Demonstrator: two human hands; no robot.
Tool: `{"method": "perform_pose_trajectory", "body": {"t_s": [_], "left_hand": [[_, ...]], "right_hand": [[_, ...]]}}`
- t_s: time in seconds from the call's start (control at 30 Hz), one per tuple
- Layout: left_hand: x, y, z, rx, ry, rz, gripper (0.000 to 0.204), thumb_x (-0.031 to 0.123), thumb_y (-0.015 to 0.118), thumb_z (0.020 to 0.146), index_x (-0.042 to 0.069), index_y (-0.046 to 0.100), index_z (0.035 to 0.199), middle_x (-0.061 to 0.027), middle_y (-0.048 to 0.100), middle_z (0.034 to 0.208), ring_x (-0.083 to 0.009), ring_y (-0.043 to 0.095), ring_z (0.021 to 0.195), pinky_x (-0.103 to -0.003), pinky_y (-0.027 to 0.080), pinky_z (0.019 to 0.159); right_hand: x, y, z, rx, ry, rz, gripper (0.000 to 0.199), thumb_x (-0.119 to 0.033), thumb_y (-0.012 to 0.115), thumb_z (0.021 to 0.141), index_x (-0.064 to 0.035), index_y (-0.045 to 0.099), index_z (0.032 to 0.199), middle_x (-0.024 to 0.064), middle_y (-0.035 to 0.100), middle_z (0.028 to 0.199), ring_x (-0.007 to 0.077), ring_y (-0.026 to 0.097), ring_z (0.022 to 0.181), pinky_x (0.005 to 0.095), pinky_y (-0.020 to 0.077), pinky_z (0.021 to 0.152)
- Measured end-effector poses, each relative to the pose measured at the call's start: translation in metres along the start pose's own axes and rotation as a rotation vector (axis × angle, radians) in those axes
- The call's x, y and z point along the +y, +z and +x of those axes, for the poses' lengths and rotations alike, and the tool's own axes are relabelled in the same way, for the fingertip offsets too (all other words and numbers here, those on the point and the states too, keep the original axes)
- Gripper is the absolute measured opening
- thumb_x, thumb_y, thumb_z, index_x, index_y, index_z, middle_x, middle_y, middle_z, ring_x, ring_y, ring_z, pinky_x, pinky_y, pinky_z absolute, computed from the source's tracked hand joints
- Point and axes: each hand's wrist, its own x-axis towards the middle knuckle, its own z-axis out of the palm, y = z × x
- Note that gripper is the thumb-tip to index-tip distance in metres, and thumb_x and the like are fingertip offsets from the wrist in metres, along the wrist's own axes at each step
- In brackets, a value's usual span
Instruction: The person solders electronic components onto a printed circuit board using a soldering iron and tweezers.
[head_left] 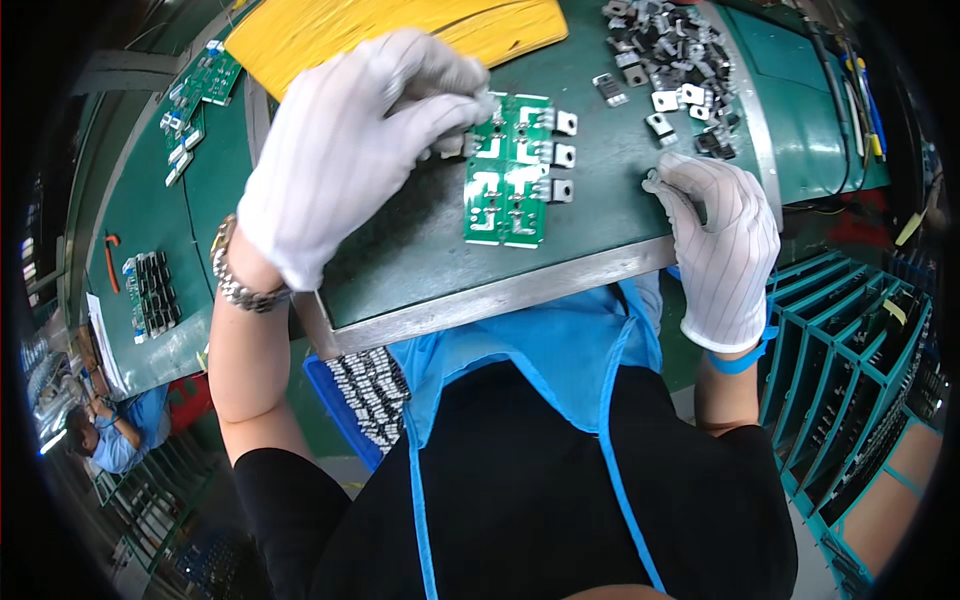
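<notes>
A green circuit board lies on the dark green bench top, with three black transistors with metal tabs sticking out from its right side. My left hand, in a white striped glove, is closed in a pinch at the board's upper left corner. Its fingers hide what they grip, and part of another component peeks out under them. To the right of the board, my gloved right hand has its fingers drawn together above the bench. Whether a small part is between them I cannot make out. Just beyond it spreads a pile of loose transistors.
A yellow block stands behind the board. More boards lie on the left bench, near assembled parts. A blue bin of components sits below the metal bench edge. Teal racks stand at right. Another person works far left.
</notes>
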Motion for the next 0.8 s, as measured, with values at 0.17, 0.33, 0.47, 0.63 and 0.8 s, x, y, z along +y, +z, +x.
{"method": "perform_pose_trajectory", "body": {"t_s": [0.17,0.33,0.47,0.63,0.8], "left_hand": [[-0.01,-0.005,-0.031,-0.09,-0.189,-0.363,0.01,0.006,0.064,0.096,-0.003,0.066,0.098,-0.0107,0.071,0.095,-0.0125,0.066,0.079,-0.025,0.055,0.071],[-0.025,0.005,-0.041,-0.107,-0.127,-0.338,0.011,0.01,0.068,0.091,0.001,0.069,0.096,-0.0072,0.072,0.093,-0.0133,0.066,0.08,-0.025,0.053,0.075],[-0.026,0.006,-0.043,-0.074,-0.024,-0.056,0.019,0.017,0.078,0.081,0.006,0.071,0.096,-0.0024,0.072,0.092,-0.0151,0.066,0.077,-0.027,0.052,0.076],[-0.022,0.014,-0.045,-0.021,-0.137,-0.168,0.026,0.018,0.077,0.085,0.007,0.071,0.107,-0.0055,0.075,0.096,-0.0167,0.073,0.085,-0.026,0.055,0.077],[-0.03,0.021,-0.044,0.055,0.06,-0.008,0.028,0.022,0.074,0.089,0.005,0.071,0.111,-0.0084,0.076,0.099,-0.0178,0.074,0.087,-0.028,0.056,0.079]], "right_hand": [[-0.006,-0.006,-0.001,-0.137,-0.122,-0.053,0.026,-0.002,0.071,0.079,-0.0117,0.07,0.104,0.0038,0.071,0.104,0.0248,0.066,0.098,0.0367,0.05,0.088],[-0.005,-0.005,0.004,-0.212,-0.121,0.008,0.026,-0.002,0.071,0.08,-0.013,0.071,0.104,0.0023,0.072,0.108,0.0231,0.066,0.099,0.0364,0.0488,0.092],[-0.017,0.001,0.006,-0.16,-0.011,0.095,0.028,-0.002,0.077,0.075,-0.0125,0.072,0.1,0.0009,0.072,0.104,0.0224,0.067,0.096,0.0352,0.0505,0.088],[-0.034,0.009,0.005,-0.117,-0.119,0.252,0.031,-0.002,0.081,0.071,-0.0133,0.071,0.098,-0.0005,0.072,0.1,0.0203,0.067,0.095,0.0332,0.0514,0.084],[-0.037,0.02,0.004,-0.13,-0.184,0.235,0.031,-0.006,0.081,0.071,-0.0169,0.072,0.098,-0.0021,0.071,0.1,0.0189,0.067,0.093,0.0333,0.0507,0.083]]}}
